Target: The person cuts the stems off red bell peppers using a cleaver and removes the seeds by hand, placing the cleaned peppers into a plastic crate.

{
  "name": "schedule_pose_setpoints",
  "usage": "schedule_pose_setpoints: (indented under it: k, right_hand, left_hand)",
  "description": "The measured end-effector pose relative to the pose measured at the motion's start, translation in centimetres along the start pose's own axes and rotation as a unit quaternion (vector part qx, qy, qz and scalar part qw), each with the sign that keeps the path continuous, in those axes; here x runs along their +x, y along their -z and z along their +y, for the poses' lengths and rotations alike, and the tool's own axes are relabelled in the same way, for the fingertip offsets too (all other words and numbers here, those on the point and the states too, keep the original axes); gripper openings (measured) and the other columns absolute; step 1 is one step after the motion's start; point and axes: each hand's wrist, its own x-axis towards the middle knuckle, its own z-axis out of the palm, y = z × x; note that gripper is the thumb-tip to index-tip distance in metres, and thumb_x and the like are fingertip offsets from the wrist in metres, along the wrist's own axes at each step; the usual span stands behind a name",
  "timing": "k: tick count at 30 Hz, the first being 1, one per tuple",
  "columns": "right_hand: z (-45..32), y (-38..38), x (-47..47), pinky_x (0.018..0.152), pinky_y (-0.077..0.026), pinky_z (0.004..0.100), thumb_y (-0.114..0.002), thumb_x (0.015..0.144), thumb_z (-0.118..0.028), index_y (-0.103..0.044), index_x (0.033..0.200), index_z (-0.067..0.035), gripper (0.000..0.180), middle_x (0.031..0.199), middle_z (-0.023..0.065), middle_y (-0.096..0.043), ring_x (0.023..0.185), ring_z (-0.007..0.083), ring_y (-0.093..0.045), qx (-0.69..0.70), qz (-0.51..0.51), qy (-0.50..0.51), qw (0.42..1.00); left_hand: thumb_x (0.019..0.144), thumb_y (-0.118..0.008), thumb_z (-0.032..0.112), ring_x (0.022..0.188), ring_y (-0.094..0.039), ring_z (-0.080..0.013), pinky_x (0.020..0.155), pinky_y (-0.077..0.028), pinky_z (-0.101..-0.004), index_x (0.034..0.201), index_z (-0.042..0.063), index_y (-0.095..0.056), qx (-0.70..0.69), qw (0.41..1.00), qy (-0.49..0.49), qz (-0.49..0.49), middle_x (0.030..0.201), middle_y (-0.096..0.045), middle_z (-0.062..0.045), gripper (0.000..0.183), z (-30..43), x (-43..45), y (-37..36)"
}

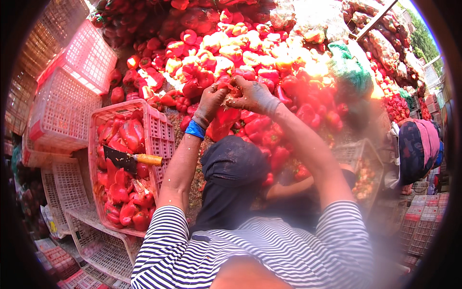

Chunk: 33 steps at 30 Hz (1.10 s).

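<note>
Both hands are raised over a large heap of red bell peppers (234, 52). My left hand (210, 103), with a blue band at the wrist, and my right hand (254, 94) meet around one red pepper (234, 91), fingers on either side; pale seeds and core show beneath it. The hands partly cover the pepper. To the left, a pink plastic crate (154, 126) holds opened red pepper pieces (122, 191). A cleaver with a wooden handle (148, 159) lies across them, its dark blade (120, 159) on the peppers and its handle reaching the crate's side.
Stacked pink crates (68, 104) stand at the left, with an overturned-looking crate (104, 249) below. A blurred crate of pepper scraps (364, 180) is at the right. Beyond are a green mesh sack (350, 68), filled mesh sacks and another person (417, 151) at the far right.
</note>
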Motion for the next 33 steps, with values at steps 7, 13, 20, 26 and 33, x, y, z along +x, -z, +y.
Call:
schedule_pose_setpoints:
  k: [7,13,20,26,33]
  right_hand:
    - [2.0,-5.1,0.8,0.082,-0.051,0.0462,-0.069,0.077,-0.039,-0.050,0.122,-0.008,0.057,0.104,0.0206,-0.066,0.099,0.0373,-0.064,0.015,0.094,-0.090,0.991]
    - [2.2,-7.8,2.0,0.071,-0.053,0.0344,-0.074,0.075,-0.023,-0.051,0.115,-0.004,0.050,0.094,0.0141,-0.067,0.080,0.0238,-0.067,0.223,0.209,-0.067,0.950]
    - [1.7,-7.2,2.2,0.056,-0.048,0.0247,-0.069,0.079,-0.011,-0.051,0.114,-0.005,0.040,0.084,0.0027,-0.061,0.067,0.0106,-0.059,0.537,0.106,-0.113,0.829]
    - [0.1,-2.7,2.8,0.079,-0.053,0.0487,-0.058,0.083,-0.027,-0.053,0.113,-0.002,0.039,0.100,0.0226,-0.067,0.092,0.0383,-0.066,-0.150,0.029,0.007,0.988]
    - [-6.8,4.1,2.5,0.067,-0.052,0.0471,-0.060,0.082,-0.022,-0.037,0.142,-0.016,0.065,0.086,0.0182,-0.066,0.077,0.0364,-0.066,-0.119,0.192,0.134,0.965]
  left_hand:
    - [0.091,-0.060,0.012,0.084,-0.066,-0.0155,0.073,-0.053,-0.0306,0.106,-0.002,-0.066,0.260,0.941,-0.079,0.200,0.094,-0.070,-0.008,0.022,-4.8,1.7,-0.7]
    - [0.092,-0.058,0.009,0.079,-0.062,-0.0132,0.070,-0.051,-0.0269,0.104,0.000,-0.065,0.017,0.967,-0.094,0.236,0.091,-0.066,-0.005,0.016,-2.6,1.1,-2.2]
    - [0.089,-0.059,0.008,0.070,-0.060,-0.0123,0.062,-0.049,-0.0274,0.100,0.000,-0.065,-0.051,0.974,-0.063,0.212,0.085,-0.066,-0.004,0.014,-2.5,1.6,-1.5]
    - [0.088,-0.064,0.012,0.070,-0.066,-0.0208,0.065,-0.051,-0.0353,0.094,-0.002,-0.067,0.261,0.907,-0.186,0.272,0.083,-0.070,-0.013,0.016,-1.8,1.0,-0.7]
    - [0.092,-0.062,0.011,0.068,-0.055,-0.0058,0.059,-0.045,-0.0231,0.099,0.001,-0.068,0.114,0.948,-0.194,0.226,0.080,-0.064,0.002,0.013,13.6,-5.3,3.4]
